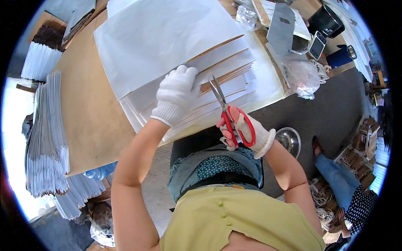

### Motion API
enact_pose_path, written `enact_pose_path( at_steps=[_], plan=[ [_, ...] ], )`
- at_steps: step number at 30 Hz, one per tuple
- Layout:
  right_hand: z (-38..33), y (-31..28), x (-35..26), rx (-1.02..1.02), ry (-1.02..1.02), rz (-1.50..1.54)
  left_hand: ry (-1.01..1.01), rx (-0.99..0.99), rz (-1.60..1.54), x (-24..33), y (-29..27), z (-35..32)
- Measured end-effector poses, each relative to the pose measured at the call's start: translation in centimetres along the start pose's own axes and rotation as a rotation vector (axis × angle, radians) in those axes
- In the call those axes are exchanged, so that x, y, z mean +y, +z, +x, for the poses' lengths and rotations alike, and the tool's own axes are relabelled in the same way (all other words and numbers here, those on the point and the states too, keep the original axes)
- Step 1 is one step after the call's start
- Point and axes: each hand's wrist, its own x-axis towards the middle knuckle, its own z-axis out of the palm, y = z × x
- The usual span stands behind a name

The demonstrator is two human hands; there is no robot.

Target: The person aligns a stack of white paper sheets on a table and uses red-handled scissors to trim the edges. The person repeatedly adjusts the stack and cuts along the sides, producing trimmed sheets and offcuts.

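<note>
My left hand (176,90), in a white knitted glove, rests on the layered edges of a stack of large white paper sheets (167,37). Its fingers are curled and drawn together, with the thumb side blurred; whatever may be inside them is hidden. My right hand (255,133), in a glove that leaves some fingertips bare, holds red-handled scissors (228,121). The blades point up and away, slightly apart, just over the stepped edges of the stack. Brown strips (228,75) show between the white layers.
Bundles of folded white paper (46,138) hang along the table's (92,113) left edge. At the far right are a grey metal plate (281,29), a phone (317,45), a black cup (326,21) and a plastic bag (301,77). A metal bowl (289,141) and another person's leg (337,178) are right.
</note>
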Motion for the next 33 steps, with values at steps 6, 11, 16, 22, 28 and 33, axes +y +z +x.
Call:
enact_pose_path(
  at_steps=[6,11,16,22,28,33],
  plan=[
    [0.3,-5.9,-3.0,0.311,-0.076,-0.112,0.074,-0.02,-0.119,-1.2,-0.1,0.4],
    [1.3,-6.6,-0.7,0.248,-0.172,-0.143,0.024,-0.196,-0.315,-2.0,-1.6,0.9],
    [3.5,0.6,6.8,-0.175,0.072,0.122,-0.038,-0.418,-0.676,-4.2,-2.3,2.1],
    [6.3,7.5,7.7,-0.111,0.173,-0.413,-0.026,-0.457,-0.603,-4.0,-2.9,2.2],
    [4.2,6.8,5.2,-0.155,0.12,-0.444,0.075,-0.159,-0.188,-4.5,-3.0,3.2],
    [0.9,4.0,2.5,-0.133,0.051,0.034,0.086,0.151,0.193,-4.0,-5.5,4.6]
  ],
)
